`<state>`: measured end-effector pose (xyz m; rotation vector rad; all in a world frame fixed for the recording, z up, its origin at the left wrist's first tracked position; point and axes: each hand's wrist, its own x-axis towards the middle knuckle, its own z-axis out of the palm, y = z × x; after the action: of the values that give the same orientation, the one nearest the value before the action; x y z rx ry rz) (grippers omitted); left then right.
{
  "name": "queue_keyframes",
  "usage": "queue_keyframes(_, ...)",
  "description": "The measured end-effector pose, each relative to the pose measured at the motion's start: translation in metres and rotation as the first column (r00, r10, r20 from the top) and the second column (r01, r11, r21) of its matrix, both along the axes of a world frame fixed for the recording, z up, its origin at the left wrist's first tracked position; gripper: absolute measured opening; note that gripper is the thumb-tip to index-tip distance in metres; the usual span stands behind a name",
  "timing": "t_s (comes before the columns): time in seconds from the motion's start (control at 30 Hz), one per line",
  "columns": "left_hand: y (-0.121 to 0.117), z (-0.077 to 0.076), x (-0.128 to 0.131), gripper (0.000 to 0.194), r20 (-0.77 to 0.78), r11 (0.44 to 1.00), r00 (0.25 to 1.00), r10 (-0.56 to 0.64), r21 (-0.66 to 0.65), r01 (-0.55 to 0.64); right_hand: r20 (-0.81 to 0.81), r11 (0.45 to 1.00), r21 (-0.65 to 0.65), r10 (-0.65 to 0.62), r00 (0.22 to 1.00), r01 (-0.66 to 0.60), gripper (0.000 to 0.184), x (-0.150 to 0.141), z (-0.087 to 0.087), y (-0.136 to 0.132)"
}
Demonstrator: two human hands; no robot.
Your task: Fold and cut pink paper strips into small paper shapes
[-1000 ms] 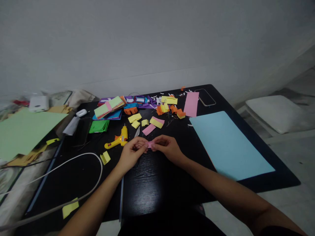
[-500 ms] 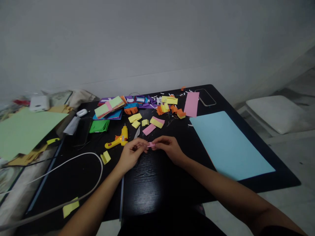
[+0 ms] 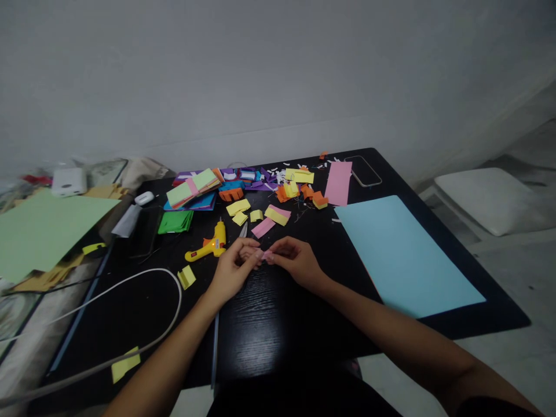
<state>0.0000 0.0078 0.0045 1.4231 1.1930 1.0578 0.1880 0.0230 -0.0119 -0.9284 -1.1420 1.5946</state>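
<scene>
Between my two hands is a small pink paper piece (image 3: 266, 255), mostly covered by fingers. My left hand (image 3: 233, 267) pinches its left end, and my right hand (image 3: 299, 263) pinches the right end. Both hands hover over the black table (image 3: 256, 330). Just behind the left hand, the tips of scissors (image 3: 244, 230) stick out. A yellow glue gun (image 3: 212, 243) lies left of them. Yellow and pink paper strips (image 3: 271, 220) rest behind my hands, beside small folded yellow pieces (image 3: 238, 208).
A light blue sheet (image 3: 408, 260) covers the table's right side, near a pink sheet (image 3: 337, 183) and a phone (image 3: 364, 172). Coloured paper stacks (image 3: 193, 190) and green papers (image 3: 175, 222) lie back left. A white cable (image 3: 178, 289) loops at left. A white stool (image 3: 490, 200) stands at right.
My fingers have shifted slightly around the pink paper, so less of it shows and it looks more tilted. Nothing on the table has moved.
</scene>
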Motion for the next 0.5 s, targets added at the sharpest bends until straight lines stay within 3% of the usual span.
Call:
queue_keyframes(0.23,0.0004,-0.0030,-0.0024,0.024,-0.130,0.998,0.991,-0.036,0.044,0.042,0.019,1.000,-0.002,-0.010,1.000,0.010,0.030,0.0001,-0.0032,-0.0010)
queue_keyframes(0.5,-0.0013,-0.0031,0.0004,0.021,-0.187,0.993,0.982,0.015,0.121,0.008,0.016,1.000,-0.017,0.009,1.000,-0.009,0.030,-0.0004,-0.0005,-0.0019)
